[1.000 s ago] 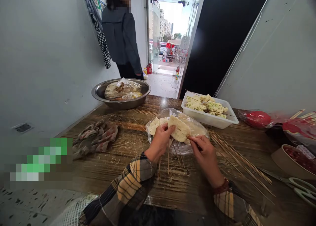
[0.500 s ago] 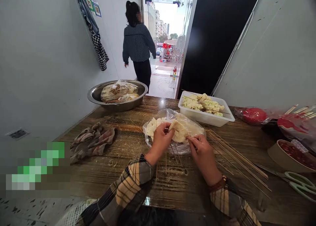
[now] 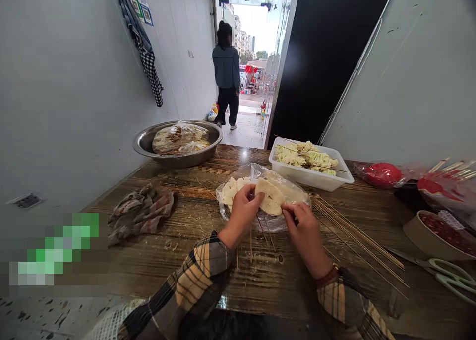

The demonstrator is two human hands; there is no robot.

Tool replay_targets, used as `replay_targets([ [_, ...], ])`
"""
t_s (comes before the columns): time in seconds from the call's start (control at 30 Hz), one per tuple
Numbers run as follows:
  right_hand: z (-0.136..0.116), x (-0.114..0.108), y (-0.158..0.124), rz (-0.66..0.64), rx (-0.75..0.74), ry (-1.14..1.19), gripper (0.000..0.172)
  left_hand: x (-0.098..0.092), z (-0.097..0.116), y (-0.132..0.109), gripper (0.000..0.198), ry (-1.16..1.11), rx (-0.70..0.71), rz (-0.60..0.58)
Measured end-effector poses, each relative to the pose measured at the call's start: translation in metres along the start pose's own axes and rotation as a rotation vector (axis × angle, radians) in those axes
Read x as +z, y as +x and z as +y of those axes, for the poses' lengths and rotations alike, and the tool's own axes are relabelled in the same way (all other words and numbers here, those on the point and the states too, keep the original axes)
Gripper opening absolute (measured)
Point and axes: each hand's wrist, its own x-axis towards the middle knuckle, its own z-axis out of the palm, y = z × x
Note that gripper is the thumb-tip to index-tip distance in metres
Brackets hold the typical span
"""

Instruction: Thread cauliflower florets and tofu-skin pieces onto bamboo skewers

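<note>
My left hand (image 3: 243, 208) pinches a flat, pale, round slice of food (image 3: 268, 194), thumb in front. It looks like a tofu sheet or flatbread; I cannot tell which. At the slice's right edge, my right hand (image 3: 303, 231) is closed on a thin bamboo skewer, its tail (image 3: 332, 254) showing past the wrist. Small dark marks show on the slice's face. Beneath both hands lies a clear plastic bag (image 3: 253, 171) with more pale slices (image 3: 229, 190) on it. Several skewer ends (image 3: 251, 246) stick out towards me from under the bag.
Loose bamboo skewers (image 3: 360, 231) lie to the right, near green-handled scissors (image 3: 451, 275) and a tub of red contents (image 3: 446, 231). Behind stand a white tray of cauliflower skewers (image 3: 316, 180) and a metal basin (image 3: 178, 159). A crumpled cloth (image 3: 143, 213) is left. A person (image 3: 226, 72) is by the doorway.
The slice now faces me flatter and more fully. The skewer's tail has moved left, closer to my right wrist. The person has walked farther away, towards the doorway.
</note>
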Motion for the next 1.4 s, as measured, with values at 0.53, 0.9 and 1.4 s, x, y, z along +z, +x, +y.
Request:
replay_targets([
  [0.53,-0.004,-0.001,0.0,0.001,-0.008,0.092,0.014,-0.006,0.007,0.002,0.033,-0.341,-0.291,0.053],
  [0.9,-0.001,0.002,-0.001,0.024,0.005,0.102,0.014,-0.002,0.006,-0.001,0.03,-0.343,-0.305,0.063],
  [1.4,-0.003,0.005,0.0,0.057,0.145,0.128,0.014,0.007,0.005,-0.008,0.033,-0.363,-0.273,0.039],
])
